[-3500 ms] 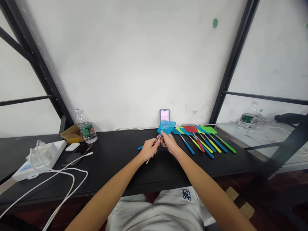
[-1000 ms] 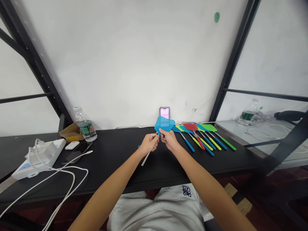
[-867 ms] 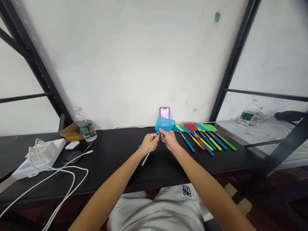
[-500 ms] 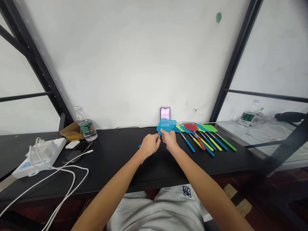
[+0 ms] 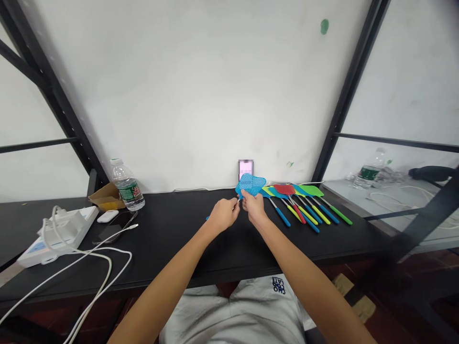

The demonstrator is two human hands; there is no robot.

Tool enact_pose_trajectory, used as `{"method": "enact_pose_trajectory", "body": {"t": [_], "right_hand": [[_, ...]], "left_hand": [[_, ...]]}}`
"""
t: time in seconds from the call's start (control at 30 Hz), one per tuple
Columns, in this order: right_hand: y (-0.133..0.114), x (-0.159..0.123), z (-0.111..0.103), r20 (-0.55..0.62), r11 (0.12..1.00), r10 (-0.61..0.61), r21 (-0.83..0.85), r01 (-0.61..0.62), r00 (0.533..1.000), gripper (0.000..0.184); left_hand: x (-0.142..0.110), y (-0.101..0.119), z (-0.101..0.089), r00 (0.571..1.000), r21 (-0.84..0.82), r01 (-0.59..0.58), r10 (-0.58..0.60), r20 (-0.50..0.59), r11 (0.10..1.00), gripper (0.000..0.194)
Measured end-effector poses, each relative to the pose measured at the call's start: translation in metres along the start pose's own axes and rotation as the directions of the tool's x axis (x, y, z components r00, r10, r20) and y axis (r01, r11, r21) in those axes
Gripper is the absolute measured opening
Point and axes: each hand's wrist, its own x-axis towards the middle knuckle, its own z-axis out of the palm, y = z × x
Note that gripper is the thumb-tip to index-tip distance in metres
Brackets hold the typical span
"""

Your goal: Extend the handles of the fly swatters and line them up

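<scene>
Above the black tabletop, both hands grip one blue fly swatter (image 5: 253,184), its meshed head tilted up toward the wall. My left hand (image 5: 224,213) is closed around its metal shaft, and a bit of blue handle shows just left of the fingers. Pinched at the base of the swatter's head is my right hand (image 5: 253,205), thumb on top. To the right, several fly swatters lie overlapped in a row, with a red one (image 5: 284,189) on top and a green one (image 5: 311,191) at the far end. Their coloured handles point toward me.
A phone (image 5: 245,167) leans on the wall behind the held swatter. On the left are a water bottle (image 5: 128,186), a cardboard box (image 5: 106,196), a white case (image 5: 107,216), a dark phone (image 5: 120,223) and a power strip (image 5: 77,234) with white cables. Black metal posts flank the table.
The blue swatter's head has shifted slightly up and to the right. More of the metal shaft now shows between my hands, and both keep their hold.
</scene>
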Motion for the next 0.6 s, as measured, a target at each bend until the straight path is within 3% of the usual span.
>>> {"method": "enact_pose_trajectory", "body": {"t": [0.07,0.2,0.27,0.33,0.47,0.53,0.6], "right_hand": [[-0.005,-0.002,0.000,-0.004,0.998,-0.018,0.058,0.018,1.000,0.030],[-0.010,-0.002,-0.002,0.125,0.990,-0.086,0.122,0.070,0.988,0.032],[-0.011,-0.002,-0.004,0.174,0.985,-0.117,0.143,0.093,0.978,0.033],[-0.014,-0.002,-0.005,0.202,0.984,-0.124,0.154,0.094,0.972,0.034],[-0.020,-0.003,-0.005,0.226,0.988,-0.094,0.140,0.063,0.970,0.033],[-0.022,-0.004,-0.004,0.233,0.987,-0.096,0.145,0.063,0.968,0.033],[-0.024,-0.004,-0.004,0.232,0.986,-0.104,0.151,0.070,0.967,0.033]], "left_hand": [[0.001,-0.002,-0.001,0.999,-0.149,-0.030,0.025,-0.036,0.988,0.031],[0.003,-0.002,-0.001,0.999,-0.420,0.013,-0.029,-0.032,0.908,0.034],[0.003,-0.001,0.000,0.995,-0.598,0.097,-0.083,0.051,0.796,0.033],[0.002,0.001,0.001,0.984,-0.756,0.178,-0.097,0.151,0.629,0.032],[0.001,0.006,0.000,0.971,-0.918,0.233,-0.024,0.238,0.320,0.029],[0.001,0.008,-0.001,0.967,-0.940,0.246,0.000,0.254,0.235,0.030],[0.001,0.009,-0.001,0.966,-0.940,0.252,-0.002,0.258,0.231,0.031]]}}
